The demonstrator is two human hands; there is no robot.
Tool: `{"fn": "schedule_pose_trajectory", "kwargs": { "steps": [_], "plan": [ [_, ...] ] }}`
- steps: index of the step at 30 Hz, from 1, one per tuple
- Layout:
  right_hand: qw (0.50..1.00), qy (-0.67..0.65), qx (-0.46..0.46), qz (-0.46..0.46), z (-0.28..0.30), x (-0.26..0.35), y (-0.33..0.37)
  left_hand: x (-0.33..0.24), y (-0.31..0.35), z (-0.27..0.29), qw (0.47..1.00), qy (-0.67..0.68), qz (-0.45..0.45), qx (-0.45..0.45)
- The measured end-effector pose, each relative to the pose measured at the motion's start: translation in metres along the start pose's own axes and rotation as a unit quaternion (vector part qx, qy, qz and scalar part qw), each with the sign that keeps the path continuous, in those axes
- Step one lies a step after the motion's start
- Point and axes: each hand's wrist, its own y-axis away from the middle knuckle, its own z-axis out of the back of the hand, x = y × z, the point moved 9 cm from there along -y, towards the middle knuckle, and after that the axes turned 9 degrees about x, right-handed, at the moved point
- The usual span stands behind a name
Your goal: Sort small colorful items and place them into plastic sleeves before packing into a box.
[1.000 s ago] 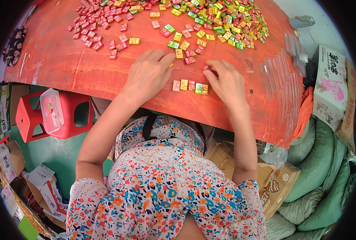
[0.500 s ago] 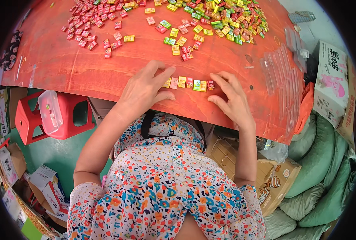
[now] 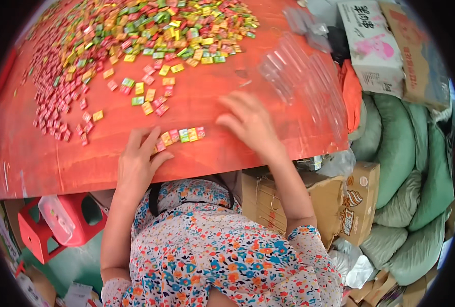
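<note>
On the red tabletop (image 3: 207,153) lies a short row of small flat packets (image 3: 184,135), side by side, in red, yellow, green and pink. My left hand (image 3: 138,158) is at the row's left end, thumb on the near side and forefinger on the far side, fingers apart. It partly hides the end packets; whether it touches them is unclear. To the right of the row, apart from it, my right hand (image 3: 250,123) is blurred by motion, with thumb and fingers spread and nothing visible in them. Several loose packets (image 3: 150,94) are scattered beyond the row.
A large heap of packets (image 3: 151,30) covers the far side of the table. Clear plastic cases (image 3: 304,77) lie at the right, near cartons (image 3: 373,48) and green stuffed sacks (image 3: 393,153). Below left is a red stool (image 3: 36,230) with a clear plastic container (image 3: 58,220) on it.
My right hand has left the row's right end and swung toward the plastic cases. My left hand stays at the left end. The view has shifted to the right, showing more of the heap.
</note>
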Motion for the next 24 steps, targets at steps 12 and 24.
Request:
{"fn": "schedule_pose_trajectory", "kwargs": {
  "steps": [12, 24],
  "plan": [
    [0.952, 0.211, -0.01, -0.223, 0.029, -0.188, 0.0, 0.002, -0.004, 0.001, 1.0, 0.023, 0.003, -0.014],
    [0.948, 0.153, 0.029, -0.277, 0.017, -0.22, -0.016, 0.006, 0.0, 0.0, 1.0, 0.022, 0.011, -0.006]
  ]
}}
